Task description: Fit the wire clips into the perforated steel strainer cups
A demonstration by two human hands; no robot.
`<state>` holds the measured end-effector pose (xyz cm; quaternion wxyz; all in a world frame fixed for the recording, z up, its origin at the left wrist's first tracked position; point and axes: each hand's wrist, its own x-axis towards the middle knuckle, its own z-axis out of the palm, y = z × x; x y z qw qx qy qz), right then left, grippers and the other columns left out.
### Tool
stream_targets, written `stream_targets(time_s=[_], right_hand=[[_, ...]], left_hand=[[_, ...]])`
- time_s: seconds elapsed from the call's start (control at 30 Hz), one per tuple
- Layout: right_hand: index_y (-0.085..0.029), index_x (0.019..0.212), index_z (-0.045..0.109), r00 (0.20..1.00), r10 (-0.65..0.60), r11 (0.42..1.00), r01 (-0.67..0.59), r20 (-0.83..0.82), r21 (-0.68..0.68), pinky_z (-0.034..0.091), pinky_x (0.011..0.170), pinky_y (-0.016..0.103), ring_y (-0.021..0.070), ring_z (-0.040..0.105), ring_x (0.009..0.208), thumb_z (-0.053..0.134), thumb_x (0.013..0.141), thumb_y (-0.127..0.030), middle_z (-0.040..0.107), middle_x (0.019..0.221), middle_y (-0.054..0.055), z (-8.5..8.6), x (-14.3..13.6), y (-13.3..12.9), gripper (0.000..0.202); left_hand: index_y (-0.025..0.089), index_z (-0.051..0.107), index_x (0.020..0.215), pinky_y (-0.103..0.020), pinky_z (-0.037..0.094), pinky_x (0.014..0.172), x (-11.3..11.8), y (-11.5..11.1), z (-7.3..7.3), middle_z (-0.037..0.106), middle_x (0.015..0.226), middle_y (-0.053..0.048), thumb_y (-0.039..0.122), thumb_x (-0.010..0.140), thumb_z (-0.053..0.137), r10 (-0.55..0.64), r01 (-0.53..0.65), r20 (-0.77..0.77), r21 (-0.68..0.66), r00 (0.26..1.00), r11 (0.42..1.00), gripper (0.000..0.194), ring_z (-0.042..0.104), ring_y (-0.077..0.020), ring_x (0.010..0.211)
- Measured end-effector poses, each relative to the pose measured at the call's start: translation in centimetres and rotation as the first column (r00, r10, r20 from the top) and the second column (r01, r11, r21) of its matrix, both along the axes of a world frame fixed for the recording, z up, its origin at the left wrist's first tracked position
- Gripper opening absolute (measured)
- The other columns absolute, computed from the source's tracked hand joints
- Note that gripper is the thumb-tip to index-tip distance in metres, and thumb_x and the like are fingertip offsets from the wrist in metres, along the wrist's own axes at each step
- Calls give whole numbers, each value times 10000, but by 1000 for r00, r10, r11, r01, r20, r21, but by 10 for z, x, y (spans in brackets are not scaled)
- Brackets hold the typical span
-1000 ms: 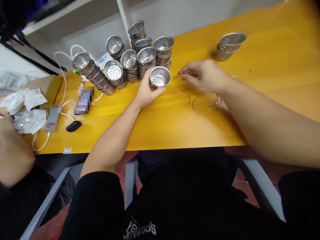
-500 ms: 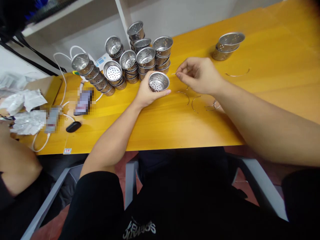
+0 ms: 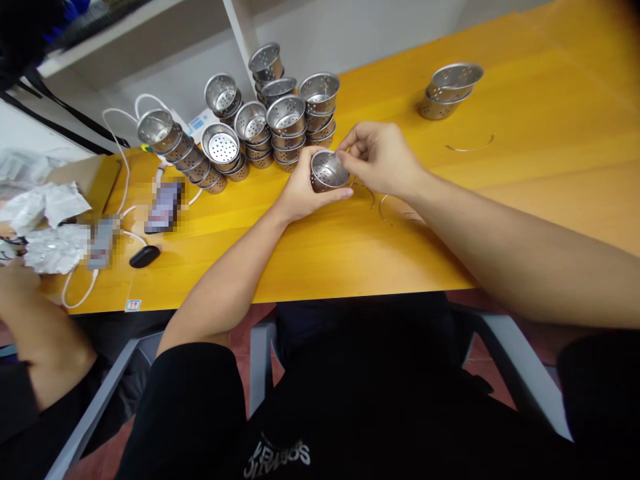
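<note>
My left hand [image 3: 299, 190] is closed round a small perforated metal strainer cup [image 3: 329, 176], its mouth tilted up toward me. At the cup's far right rim, my right hand [image 3: 377, 153] pinches a thin wire [image 3: 332, 153], mostly hidden by the fingers. Just behind my left hand stand several stacks of the same strainer cups [image 3: 286, 120]. Loose curved wires [image 3: 373, 199] lie on the table below my right hand, some partly covered by the forearm. Another curved wire [image 3: 470, 149] lies farther right.
Two nested strainer cups [image 3: 447, 93] stand at the back right of the yellow table [image 3: 310, 267]. On the left are a phone [image 3: 164, 207], white cables, a black case [image 3: 145, 257] and crumpled plastic bags [image 3: 57, 247]. Another person's arm [image 3: 50, 347] is at the far left.
My two hands have come together: the cup has moved slightly right, and my right hand has moved left with the wire to its rim. The other person's arm has shifted.
</note>
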<state>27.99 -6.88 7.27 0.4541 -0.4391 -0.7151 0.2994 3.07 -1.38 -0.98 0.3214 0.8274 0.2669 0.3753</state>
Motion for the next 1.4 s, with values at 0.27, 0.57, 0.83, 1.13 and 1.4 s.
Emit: stream_targets(time_s=[0.27,0.57,0.83,1.13,1.4], right_hand=[[-331,1062,785,995,-41,998,45,91,-40,745,807,539,325,755,792,954,1038,-795,762,835,57,5,0,-5,495],[-337,1040,814,992,104,988,-111,-73,-105,648,651,474,269,652,691,924,998,-958,721,810,43,25,-3,-17,632],[-335,954,771,948,265,943,-293,-176,-160,600,616,424,265,657,753,1062,708,-1101,705,787,32,32,7,-19,856],[-341,900,753,953,248,942,-280,-177,-187,669,687,476,302,700,841,1084,659,-1101,720,799,43,23,1,-13,863],[-341,876,801,925,324,928,-351,-197,-127,634,731,470,251,637,758,1148,733,-970,755,847,23,20,2,-9,732]], left_hand=[[300,489,1682,-633,614,1405,5,-17,17,688,1603,-140,1027,804,1004,45,-45,-5,-66,999,997,1251,758,-396,1552],[253,638,1580,-643,608,1410,-1,-21,30,802,1469,-132,976,963,899,77,-78,-24,-62,997,995,985,793,-384,1491],[276,618,1622,-524,702,1278,-7,-12,26,796,1606,-151,1070,831,922,-29,36,49,-149,998,988,1161,836,-338,1470],[253,587,1634,-578,634,1390,-7,-5,19,778,1634,-179,982,909,939,-24,23,-20,-62,1000,998,1087,805,-377,1529],[231,592,1634,-567,651,1359,-9,-6,19,788,1586,-169,874,969,935,-48,47,-17,-48,999,998,987,819,-353,1456]])
